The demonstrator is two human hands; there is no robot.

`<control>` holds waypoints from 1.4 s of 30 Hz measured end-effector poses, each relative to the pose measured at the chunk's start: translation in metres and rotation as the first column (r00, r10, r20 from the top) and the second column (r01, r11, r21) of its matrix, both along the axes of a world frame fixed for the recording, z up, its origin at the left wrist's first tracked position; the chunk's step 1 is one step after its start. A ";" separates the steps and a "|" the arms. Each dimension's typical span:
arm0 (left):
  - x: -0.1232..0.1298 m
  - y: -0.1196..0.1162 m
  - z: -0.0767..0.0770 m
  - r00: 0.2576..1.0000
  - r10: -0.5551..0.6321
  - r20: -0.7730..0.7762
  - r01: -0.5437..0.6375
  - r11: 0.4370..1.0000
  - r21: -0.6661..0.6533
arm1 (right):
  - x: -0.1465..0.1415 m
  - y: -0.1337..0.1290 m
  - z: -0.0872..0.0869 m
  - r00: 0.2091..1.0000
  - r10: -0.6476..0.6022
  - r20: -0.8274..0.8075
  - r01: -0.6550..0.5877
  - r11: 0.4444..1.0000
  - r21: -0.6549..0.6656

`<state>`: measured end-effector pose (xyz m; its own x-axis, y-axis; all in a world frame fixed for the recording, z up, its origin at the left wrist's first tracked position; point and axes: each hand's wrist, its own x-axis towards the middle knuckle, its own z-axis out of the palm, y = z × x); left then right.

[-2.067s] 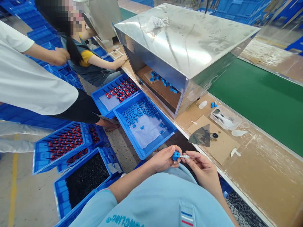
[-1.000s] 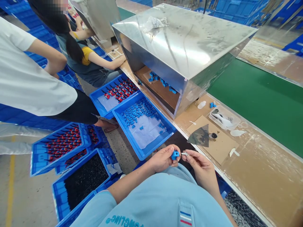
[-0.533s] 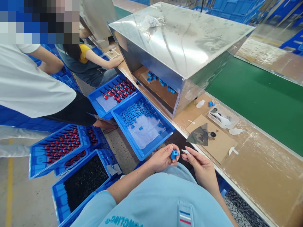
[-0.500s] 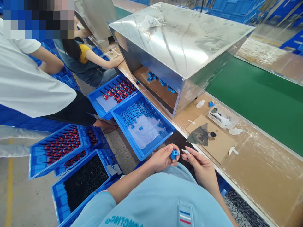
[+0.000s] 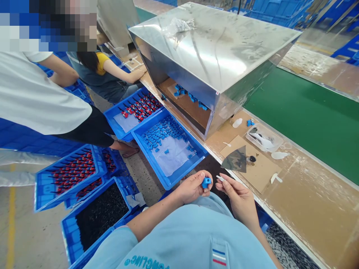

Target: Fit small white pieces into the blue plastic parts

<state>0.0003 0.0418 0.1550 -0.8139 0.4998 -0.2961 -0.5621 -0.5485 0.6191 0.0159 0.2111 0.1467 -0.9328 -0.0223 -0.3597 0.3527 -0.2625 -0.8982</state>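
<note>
My left hand (image 5: 193,186) is closed around a small blue plastic part (image 5: 206,182), which shows a dark hole or spot on its face. A little to its right, my right hand (image 5: 237,192) pinches a small white piece (image 5: 220,178) whose pointed end faces the blue part; the two are apart. Beyond my hands, on the bench, lie a brown cardboard sheet (image 5: 262,170), a dark translucent sheet (image 5: 235,160) and a small pot of black stuff (image 5: 251,159). A blue tray (image 5: 165,183) of small blue parts stands left of them.
A metal hood (image 5: 213,48) covers blue pieces on the bench. A clear plastic box (image 5: 265,138) sits near the green conveyor belt (image 5: 308,112). Trays of red-and-blue parts (image 5: 74,170) and a bin of black pieces (image 5: 101,215) stand left. Two people are nearby at left.
The white piece has turned slightly in my right fingers. My left hand stays nearly still with the blue part. The standing person at left has shifted slightly right.
</note>
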 end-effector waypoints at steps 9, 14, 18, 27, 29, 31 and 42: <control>-0.001 0.001 0.001 1.000 0.005 -0.005 -0.005 1.000 0.000 | 0.000 0.001 0.003 1.000 0.012 0.005 -0.012 1.000 0.025; -0.002 0.000 0.002 1.000 0.004 0.003 -0.004 1.000 -0.004 | -0.002 0.000 0.005 1.000 0.010 -0.005 -0.010 1.000 -0.005; -0.002 0.000 0.003 1.000 0.005 0.002 -0.005 1.000 -0.011 | -0.003 0.000 0.008 1.000 0.001 -0.023 -0.001 1.000 -0.014; -0.003 0.001 0.007 1.000 0.013 -0.014 -0.013 1.000 -0.010 | -0.004 -0.001 0.011 0.994 0.015 -0.107 -0.022 0.998 -0.059; -0.004 0.001 0.008 0.999 0.035 -0.037 -0.035 0.999 -0.004 | -0.004 -0.001 0.010 0.991 0.025 -0.131 -0.034 0.997 -0.065; -0.005 0.002 0.008 0.997 0.055 -0.054 -0.055 0.999 0.002 | -0.004 0.000 0.009 0.989 0.029 -0.143 -0.039 0.997 -0.063; -0.004 0.002 0.008 0.996 0.062 -0.057 -0.062 0.998 -0.001 | -0.005 0.000 0.005 0.994 0.026 -0.108 -0.030 0.999 -0.031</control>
